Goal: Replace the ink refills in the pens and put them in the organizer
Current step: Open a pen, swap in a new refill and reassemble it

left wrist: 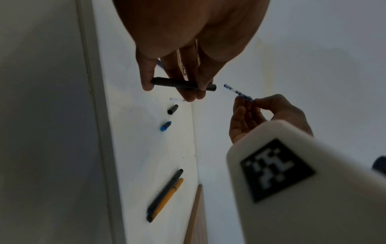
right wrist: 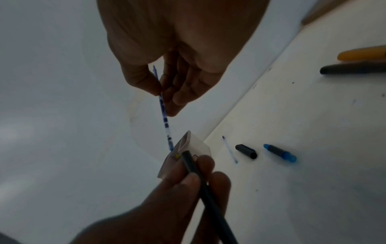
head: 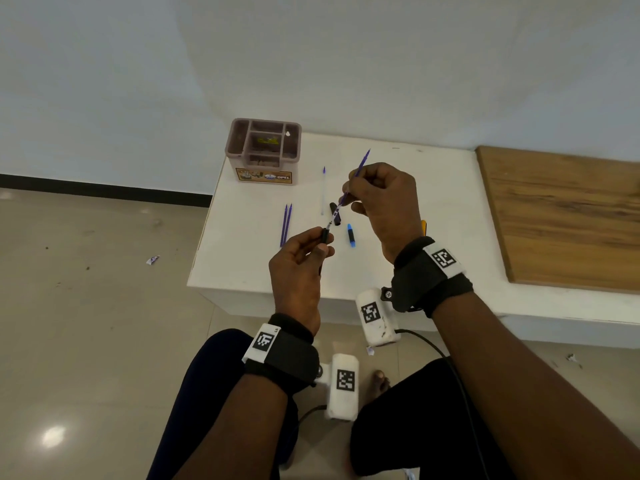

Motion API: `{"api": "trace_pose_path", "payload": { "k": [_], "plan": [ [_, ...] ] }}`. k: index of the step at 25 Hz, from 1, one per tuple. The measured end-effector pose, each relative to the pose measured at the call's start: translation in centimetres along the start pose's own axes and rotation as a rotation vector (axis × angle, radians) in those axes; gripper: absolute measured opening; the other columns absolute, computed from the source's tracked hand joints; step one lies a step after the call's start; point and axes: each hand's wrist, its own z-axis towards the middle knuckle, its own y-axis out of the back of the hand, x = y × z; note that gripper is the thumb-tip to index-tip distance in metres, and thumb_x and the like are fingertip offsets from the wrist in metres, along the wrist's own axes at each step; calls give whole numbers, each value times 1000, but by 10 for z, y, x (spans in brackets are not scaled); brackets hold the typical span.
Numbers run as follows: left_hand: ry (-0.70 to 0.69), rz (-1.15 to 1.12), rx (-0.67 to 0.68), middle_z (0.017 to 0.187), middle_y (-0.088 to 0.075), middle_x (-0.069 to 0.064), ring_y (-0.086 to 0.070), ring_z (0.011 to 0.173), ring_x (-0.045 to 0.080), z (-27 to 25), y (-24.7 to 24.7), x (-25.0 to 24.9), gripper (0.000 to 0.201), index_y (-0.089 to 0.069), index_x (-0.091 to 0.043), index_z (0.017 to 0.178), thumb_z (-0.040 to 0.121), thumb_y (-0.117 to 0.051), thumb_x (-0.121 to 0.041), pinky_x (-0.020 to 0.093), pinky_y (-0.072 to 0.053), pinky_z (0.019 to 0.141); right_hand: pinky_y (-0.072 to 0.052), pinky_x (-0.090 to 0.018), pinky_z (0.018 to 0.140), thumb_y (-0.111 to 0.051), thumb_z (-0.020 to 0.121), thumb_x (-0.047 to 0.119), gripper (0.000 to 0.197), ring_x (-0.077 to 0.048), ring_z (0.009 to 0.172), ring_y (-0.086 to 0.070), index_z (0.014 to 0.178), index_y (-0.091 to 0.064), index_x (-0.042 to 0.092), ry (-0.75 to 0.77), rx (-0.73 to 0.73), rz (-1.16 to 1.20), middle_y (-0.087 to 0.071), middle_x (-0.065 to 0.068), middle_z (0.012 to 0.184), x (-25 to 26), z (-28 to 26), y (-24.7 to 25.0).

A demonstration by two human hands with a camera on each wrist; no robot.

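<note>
Fingers (head: 349, 188) pinch refill (head: 360, 164); L hand (head: 298, 268) grips pen barrel (head: 325, 234).

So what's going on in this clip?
A person is swapping pen refills at a white table. The left hand holds a black pen barrel; the right hand pinches a blue refill, its end just outside the barrel's opening. Two more refills, a black cap, a blue piece and an organizer sit on the table.
</note>
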Motion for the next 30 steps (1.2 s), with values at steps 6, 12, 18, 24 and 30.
{"api": "trace_pose_path", "payload": {
  "k": [6, 12, 18, 24, 30],
  "plan": [
    [13, -3, 37, 108, -82, 3, -77, 95, 14, -2, -6, 1, 27, -74, -8, 124, 100, -65, 1, 19, -61, 79, -64, -40, 79, -68, 86, 18, 8, -21, 82, -78, 94, -69, 18, 103, -62, -82, -78, -6, 87, -12, 3, 0],
    [20, 20, 29, 109, -82, 2, -77, 95, 12, 1, -6, 3, 28, -73, -9, 126, 101, -65, 0, 19, -58, 79, -65, -41, 81, -70, 91, 15, 5, -21, 80, -77, 93, -66, 19, 124, -46, -148, -76, -4, 84, -15, 6, -4],
    [16, 23, 24, 111, -82, 2, -77, 98, 14, 1, -4, 3, 27, -73, -10, 126, 101, -66, -2, 27, -55, 83, -62, -26, 73, -70, 92, 14, 6, -19, 77, -76, 94, -66, 17, 119, -30, -179, -74, 1, 81, -17, 5, -6],
    [13, 2, 41, 110, -82, 1, -77, 98, 13, 1, -4, 2, 28, -73, -11, 126, 101, -66, -2, 26, -55, 84, -61, -34, 80, -68, 94, 16, 6, -22, 78, -73, 93, -68, 10, 51, 68, -218, -74, -3, 82, -29, -2, -11],
    [2, -21, 48, 110, -82, 0, -78, 98, 15, 2, -4, 1, 29, -74, -10, 126, 100, -66, 0, 21, -59, 80, -56, -31, 73, -66, 95, 17, 10, -18, 79, -68, 92, -71, 9, 8, 148, -211, -74, -5, 86, -41, -9, -12]
  ]
}}
